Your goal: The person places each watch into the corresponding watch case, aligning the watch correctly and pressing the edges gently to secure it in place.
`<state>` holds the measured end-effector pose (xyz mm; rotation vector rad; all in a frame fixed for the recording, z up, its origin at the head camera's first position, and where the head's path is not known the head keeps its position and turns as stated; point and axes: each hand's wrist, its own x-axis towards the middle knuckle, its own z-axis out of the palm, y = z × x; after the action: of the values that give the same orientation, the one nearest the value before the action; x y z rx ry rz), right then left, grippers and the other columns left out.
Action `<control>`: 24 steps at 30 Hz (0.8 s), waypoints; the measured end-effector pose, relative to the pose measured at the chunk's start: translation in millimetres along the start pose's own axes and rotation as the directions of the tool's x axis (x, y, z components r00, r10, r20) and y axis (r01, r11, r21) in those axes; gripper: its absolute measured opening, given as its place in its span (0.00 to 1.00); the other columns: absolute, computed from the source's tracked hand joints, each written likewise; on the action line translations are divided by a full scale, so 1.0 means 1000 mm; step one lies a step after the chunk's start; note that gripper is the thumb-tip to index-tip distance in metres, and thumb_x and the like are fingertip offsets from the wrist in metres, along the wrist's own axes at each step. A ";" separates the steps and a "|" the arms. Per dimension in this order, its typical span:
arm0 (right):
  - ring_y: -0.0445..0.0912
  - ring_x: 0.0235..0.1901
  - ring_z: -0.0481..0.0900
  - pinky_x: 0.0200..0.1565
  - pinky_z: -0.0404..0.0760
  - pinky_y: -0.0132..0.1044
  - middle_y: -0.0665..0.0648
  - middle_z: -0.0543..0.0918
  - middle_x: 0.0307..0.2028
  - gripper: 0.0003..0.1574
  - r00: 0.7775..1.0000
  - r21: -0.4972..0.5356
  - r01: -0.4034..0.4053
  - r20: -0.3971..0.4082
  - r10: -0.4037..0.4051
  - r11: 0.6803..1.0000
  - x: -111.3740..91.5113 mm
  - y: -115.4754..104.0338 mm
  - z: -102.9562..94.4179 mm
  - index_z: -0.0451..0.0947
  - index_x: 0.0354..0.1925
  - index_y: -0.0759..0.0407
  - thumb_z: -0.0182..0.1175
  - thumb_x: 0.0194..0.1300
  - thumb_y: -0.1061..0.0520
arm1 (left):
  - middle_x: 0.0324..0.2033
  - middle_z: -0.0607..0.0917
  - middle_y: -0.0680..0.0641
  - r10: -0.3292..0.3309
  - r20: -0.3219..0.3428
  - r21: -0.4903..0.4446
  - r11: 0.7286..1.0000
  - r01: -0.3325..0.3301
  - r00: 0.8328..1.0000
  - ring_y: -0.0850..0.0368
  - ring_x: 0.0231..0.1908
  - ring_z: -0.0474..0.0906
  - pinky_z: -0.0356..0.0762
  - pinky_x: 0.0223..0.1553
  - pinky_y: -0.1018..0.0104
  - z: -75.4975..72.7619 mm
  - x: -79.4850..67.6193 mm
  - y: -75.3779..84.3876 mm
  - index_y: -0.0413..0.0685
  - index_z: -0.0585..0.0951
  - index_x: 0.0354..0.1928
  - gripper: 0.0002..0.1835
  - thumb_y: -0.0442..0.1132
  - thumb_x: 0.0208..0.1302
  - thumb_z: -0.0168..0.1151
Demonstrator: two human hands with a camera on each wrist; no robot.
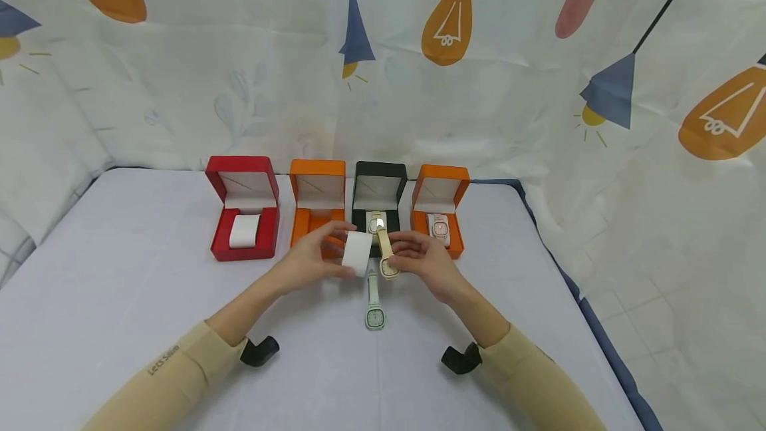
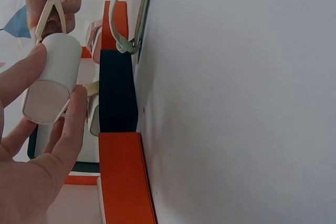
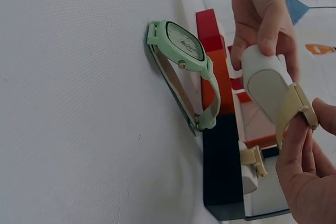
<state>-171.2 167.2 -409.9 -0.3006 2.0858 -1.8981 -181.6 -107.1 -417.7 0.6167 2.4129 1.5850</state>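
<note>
Between its thumb and fingers, my left hand (image 1: 308,255) holds a white watch cushion (image 1: 357,253) by its two ends, raised in front of the open boxes. My right hand (image 1: 429,263) pinches a cream-yellow watch (image 1: 389,267) by its case, just right of the cushion. In the right wrist view the strap of this watch (image 3: 287,109) is bent and overlaps the cushion's end (image 3: 266,90). A mint-green watch (image 1: 375,318) stands on its looped strap on the white cloth, nearer me than both hands.
Along the back stand a red box (image 1: 244,259) with a white cushion, an orange box (image 1: 317,166) showing its orange insert, a dark box (image 1: 380,169) with a cream watch on its cushion, and another orange box (image 1: 441,173) with a pink watch (image 1: 439,229). A printed curtain (image 1: 389,112) hangs behind.
</note>
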 end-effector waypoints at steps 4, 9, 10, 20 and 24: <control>0.52 0.48 0.82 0.53 0.83 0.36 0.62 0.81 0.50 0.31 1.000 -0.008 -0.007 0.001 0.007 1.000 0.001 -0.001 0.001 0.75 0.66 0.62 0.70 0.66 0.63 | 0.54 0.79 0.43 0.015 0.011 -0.005 1.000 -0.015 1.000 0.44 0.51 0.81 0.83 0.53 0.52 0.002 -0.001 0.002 0.46 0.71 0.70 0.42 0.36 0.54 0.81; 0.52 0.49 0.81 0.53 0.83 0.36 0.62 0.81 0.51 0.30 1.000 -0.025 0.000 0.016 0.000 1.000 0.001 -0.003 0.003 0.76 0.66 0.61 0.70 0.67 0.62 | 0.54 0.80 0.44 0.027 0.019 -0.002 1.000 -0.027 0.999 0.45 0.52 0.80 0.83 0.54 0.54 0.005 0.000 0.003 0.44 0.71 0.70 0.41 0.36 0.54 0.81; 0.52 0.49 0.81 0.53 0.83 0.36 0.62 0.81 0.51 0.30 1.000 -0.029 0.003 0.020 -0.002 1.000 0.001 -0.003 0.004 0.76 0.66 0.61 0.70 0.67 0.62 | 0.54 0.80 0.45 0.026 0.019 0.001 1.000 -0.026 0.999 0.45 0.52 0.80 0.83 0.54 0.55 0.006 0.000 0.004 0.44 0.71 0.70 0.41 0.36 0.54 0.81; 0.52 0.49 0.81 0.51 0.83 0.35 0.63 0.80 0.51 0.30 0.998 -0.035 0.041 0.055 -0.039 0.999 0.002 -0.001 0.004 0.75 0.67 0.63 0.68 0.68 0.65 | 0.54 0.80 0.45 0.008 0.018 0.028 1.000 -0.008 1.000 0.45 0.52 0.80 0.83 0.52 0.53 0.008 -0.001 0.004 0.51 0.72 0.69 0.40 0.39 0.55 0.81; 0.53 0.50 0.80 0.51 0.83 0.35 0.61 0.80 0.51 0.30 0.997 -0.068 0.060 0.060 -0.056 0.996 0.003 0.001 0.005 0.75 0.67 0.61 0.68 0.69 0.63 | 0.54 0.79 0.45 -0.004 0.021 0.020 1.000 0.004 1.000 0.44 0.52 0.80 0.84 0.51 0.53 0.009 -0.002 0.005 0.51 0.71 0.69 0.40 0.40 0.56 0.81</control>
<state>-172.3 161.5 -411.4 -0.4314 2.1299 -1.8291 -175.2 -99.3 -416.7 0.6283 2.4163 1.5467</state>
